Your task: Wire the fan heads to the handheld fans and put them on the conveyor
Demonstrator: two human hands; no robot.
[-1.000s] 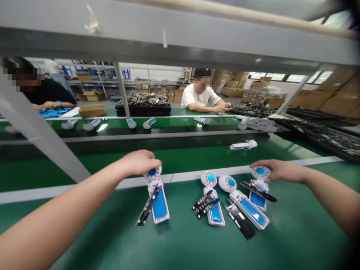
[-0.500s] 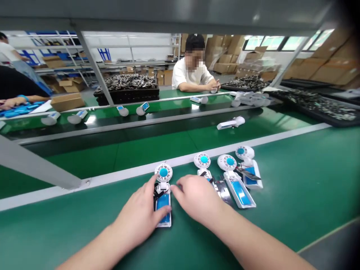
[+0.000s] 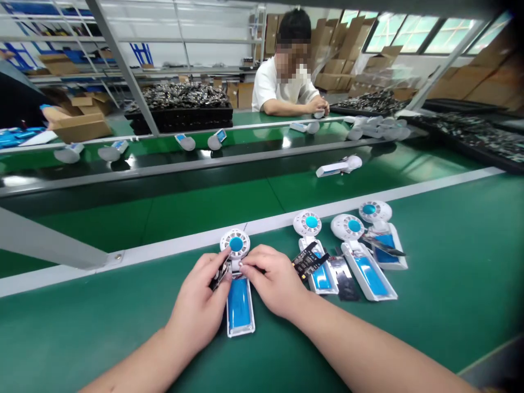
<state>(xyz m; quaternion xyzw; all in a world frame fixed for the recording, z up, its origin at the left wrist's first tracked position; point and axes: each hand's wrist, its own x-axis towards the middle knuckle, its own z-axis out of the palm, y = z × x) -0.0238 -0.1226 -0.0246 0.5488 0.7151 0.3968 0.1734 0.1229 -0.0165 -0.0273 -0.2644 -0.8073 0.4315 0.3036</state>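
An opened white handheld fan point(image 3: 240, 305) lies on the green bench in front of me, its round head away from me and a blue battery filling its handle. My left hand point(image 3: 200, 297) is closed on a small dark circuit board point(image 3: 219, 275) at the left of the fan's neck, its index fingertip touching the head. From the right, my right hand point(image 3: 273, 279) pinches at the neck; what its fingertips hold is too small to make out. To the right lie several more opened fans point(image 3: 370, 270), with a black circuit board point(image 3: 310, 261) across the nearest one.
Beyond a white rail point(image 3: 196, 246) runs a green conveyor point(image 3: 204, 196) carrying a fan point(image 3: 339, 166). A metal post point(image 3: 45, 240) stands at left. Across the line, a person in a white shirt point(image 3: 266, 82) handles a part near black trays point(image 3: 180, 117) heaped with parts.
My left thumb has moved up from the battery to the circuit board at the neck. My right fingers have come in against the neck. The camera view has tilted down slightly.
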